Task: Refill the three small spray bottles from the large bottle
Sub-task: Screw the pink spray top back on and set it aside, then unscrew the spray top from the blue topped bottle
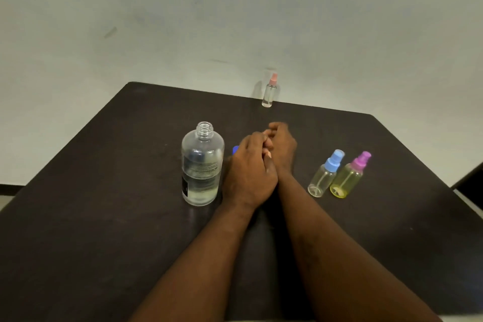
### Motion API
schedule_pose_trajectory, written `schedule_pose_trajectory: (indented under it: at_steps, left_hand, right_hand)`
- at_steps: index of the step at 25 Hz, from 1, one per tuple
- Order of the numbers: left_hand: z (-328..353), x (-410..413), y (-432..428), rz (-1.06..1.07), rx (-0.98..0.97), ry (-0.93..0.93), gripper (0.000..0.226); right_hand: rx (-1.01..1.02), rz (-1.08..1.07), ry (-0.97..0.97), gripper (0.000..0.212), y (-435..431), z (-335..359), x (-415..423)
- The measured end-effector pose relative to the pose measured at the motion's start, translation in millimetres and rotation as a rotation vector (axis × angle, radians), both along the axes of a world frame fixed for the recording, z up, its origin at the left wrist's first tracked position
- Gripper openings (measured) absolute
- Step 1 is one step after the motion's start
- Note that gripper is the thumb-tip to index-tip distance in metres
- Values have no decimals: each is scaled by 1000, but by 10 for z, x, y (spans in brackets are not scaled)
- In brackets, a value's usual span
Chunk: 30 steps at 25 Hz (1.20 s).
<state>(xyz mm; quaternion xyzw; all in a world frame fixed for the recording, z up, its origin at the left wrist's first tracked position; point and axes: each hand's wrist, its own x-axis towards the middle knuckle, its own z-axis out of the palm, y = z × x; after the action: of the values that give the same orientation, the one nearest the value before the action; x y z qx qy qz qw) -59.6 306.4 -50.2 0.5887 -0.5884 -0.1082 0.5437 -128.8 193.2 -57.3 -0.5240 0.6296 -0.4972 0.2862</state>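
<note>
The large clear bottle stands uncapped left of centre, about half full of clear liquid. Its blue cap peeks out from behind my left hand. My right hand is pressed against the left one at the table's middle, fingers folded together, and I see no object in either. Three small spray bottles stand upright. A pink-topped clear one is at the far edge. A blue-topped clear one and a purple-topped yellow one stand side by side to the right of my hands.
The dark table backs onto a pale wall. A dark piece of furniture shows past the table's right edge.
</note>
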Motion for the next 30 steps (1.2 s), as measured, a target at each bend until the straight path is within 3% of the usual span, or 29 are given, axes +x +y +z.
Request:
schedule_pose_trajectory:
  at_steps: [4,9,13,15,22,25,30]
  left_hand:
    - [19,-56,291,-23,2,-124,20]
    - [-60,-47,591,-60,110,-201,13]
    - [-95,-92,738,-99,189,-319,18]
    - [-108,-102,771,-94,202,-344,19]
    - [-154,-71,827,-74,180,-304,20]
    - [-170,-61,812,-68,168,-284,20]
    - [-177,-41,796,-61,161,-248,21]
  right_hand:
    - [-66,85,213,20,652,4,-231]
    - [-129,170,180,15,1316,-32,-498]
    - [-219,-111,81,14,1686,-58,-795]
    - [-175,-248,13,20,1737,-1,-868]
    - [-172,-302,20,45,1599,58,-798]
    - [-88,-325,65,66,1465,57,-826]
    - [-88,-190,228,31,1380,14,-816]
